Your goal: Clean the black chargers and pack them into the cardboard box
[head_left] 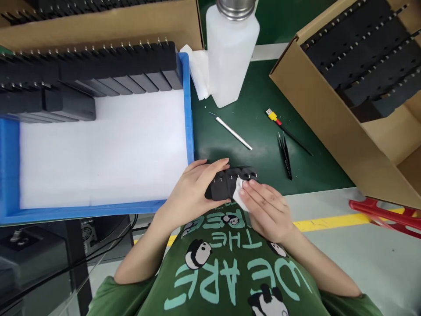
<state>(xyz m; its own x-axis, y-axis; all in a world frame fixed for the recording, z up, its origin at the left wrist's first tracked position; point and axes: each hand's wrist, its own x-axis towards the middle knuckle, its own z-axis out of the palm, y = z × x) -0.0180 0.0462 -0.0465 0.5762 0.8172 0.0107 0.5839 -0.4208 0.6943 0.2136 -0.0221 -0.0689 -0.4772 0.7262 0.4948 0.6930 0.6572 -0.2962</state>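
The left hand (194, 188) grasps a black adapter (223, 184) at the near edge of the green worktop (256, 109). Its fingers (213, 169) wrap over the top, so the part sits steady above the person's chest. The right hand (266, 210) presses a small white cloth (239, 195) against the right end of the adapter; its fingers are closed on the cloth, flat and pinching it to the surface. Held this way, one hand fixes the part and the other can rub it.

To the left stands a blue tray (188, 114) with a white foam bottom. A row of black adapters (98, 66) stands along its far side with the metal pins up, and most of the foam is free — this leaves open room in the tray, very near to the left hand. The right wall of the tray is just beside the hands.

Farther on the worktop are a white bottle (230, 57) with a metal cap, a thin metal stick (232, 131), black tweezers (285, 156) and a cable with a yellow plug (274, 116). They lie well apart from the hands. At the right, a cardboard box (329, 114) holds more black parts, and its near corner hangs over the worktop edge.
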